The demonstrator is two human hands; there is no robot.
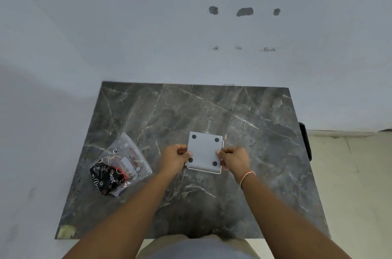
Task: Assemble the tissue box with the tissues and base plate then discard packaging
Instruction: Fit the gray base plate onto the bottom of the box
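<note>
A grey square base plate [204, 150] with a dark round foot at each corner lies on top of the white tissue box [204, 170], of which only a thin rim shows at the near and right sides. My left hand [175, 158] pinches the plate's left edge. My right hand [234, 160] grips its right edge. The tissues are hidden. A crumpled clear plastic packaging bag [119, 164] with black and red print lies to the left on the dark marble table [265, 142].
The table stands against a white wall with patched holes. A black object [305, 141] hangs off the table's right edge. Beige floor tiles [356, 173] lie to the right. A yellowish chip [66, 231] marks the near left corner.
</note>
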